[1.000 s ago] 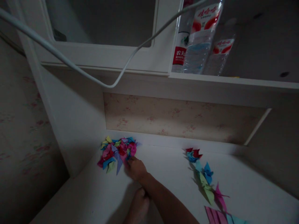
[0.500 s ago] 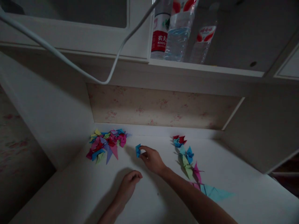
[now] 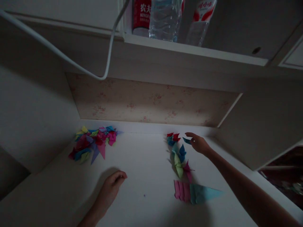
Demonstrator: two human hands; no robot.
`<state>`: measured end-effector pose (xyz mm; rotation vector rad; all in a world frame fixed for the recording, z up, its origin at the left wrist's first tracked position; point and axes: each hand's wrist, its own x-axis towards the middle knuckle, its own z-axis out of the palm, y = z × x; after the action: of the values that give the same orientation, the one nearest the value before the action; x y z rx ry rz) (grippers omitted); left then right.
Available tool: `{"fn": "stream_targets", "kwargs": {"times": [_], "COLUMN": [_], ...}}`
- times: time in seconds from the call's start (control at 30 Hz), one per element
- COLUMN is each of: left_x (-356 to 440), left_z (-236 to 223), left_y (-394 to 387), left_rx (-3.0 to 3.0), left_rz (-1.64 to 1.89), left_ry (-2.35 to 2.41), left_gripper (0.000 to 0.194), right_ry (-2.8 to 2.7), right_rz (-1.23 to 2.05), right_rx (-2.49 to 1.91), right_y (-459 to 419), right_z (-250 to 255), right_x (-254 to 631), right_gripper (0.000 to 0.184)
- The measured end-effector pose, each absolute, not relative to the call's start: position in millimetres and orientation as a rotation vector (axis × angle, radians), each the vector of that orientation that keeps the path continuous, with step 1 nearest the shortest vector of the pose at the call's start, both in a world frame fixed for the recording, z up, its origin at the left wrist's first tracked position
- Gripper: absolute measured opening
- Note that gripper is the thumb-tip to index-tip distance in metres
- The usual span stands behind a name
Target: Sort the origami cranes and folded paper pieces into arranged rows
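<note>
My right hand (image 3: pixel 200 144) is at the back right, its thumb and fingers at one end of a small blue folded paper piece (image 3: pixel 187 140). The index finger reaches out above the paper. Just left of it runs a row of folded paper figures: a red one (image 3: pixel 176 137), a blue one (image 3: pixel 182 153), a light green one (image 3: pixel 178 165) and a magenta one (image 3: pixel 187 171). My left hand (image 3: pixel 112 186) rests low over the white tabletop (image 3: pixel 139 164), fingers curled in, with nothing visible in them.
A heap of colourful folded papers (image 3: pixel 99 138) lies at the back left. Pink folded strips (image 3: pixel 182 190) and a pointed teal stack (image 3: pixel 203 193) lie front right. Overhead, a shelf (image 3: pixel 189 50) holds plastic bottles (image 3: pixel 163 22), and a white cable (image 3: pixel 71 63) hangs down.
My right hand has carried the blue paper piece from the middle to the right, beyond the row of figures. The view has shifted; my left hand stays curled.
</note>
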<state>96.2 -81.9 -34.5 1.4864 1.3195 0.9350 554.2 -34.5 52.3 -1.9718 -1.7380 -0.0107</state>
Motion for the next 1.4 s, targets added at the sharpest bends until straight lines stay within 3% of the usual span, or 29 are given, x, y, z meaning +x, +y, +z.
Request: {"fn": "stream_targets", "kwargs": {"times": [0.33, 0.67, 1.4], "left_x": [94, 91, 95], "left_z": [-45, -55, -47], "left_y": [-77, -73, -78], "left_rx": [1.518, 1.597, 1.509], "left_rz": [0.83, 0.765, 0.831], "left_ry": [1.454, 1.587, 1.507], "left_gripper": [0.021, 0.017, 0.016], "right_ry": [-1.679, -1.731, -1.68], "right_rz": [-0.049, -0.069, -0.271], "right_rx": [-2.083, -2.059, -2.268], "right_y": [19, 69, 55], "right_z": [12, -30, -23], "right_x": [631, 658, 638], "right_gripper": [0.038, 0.05, 0.043]}}
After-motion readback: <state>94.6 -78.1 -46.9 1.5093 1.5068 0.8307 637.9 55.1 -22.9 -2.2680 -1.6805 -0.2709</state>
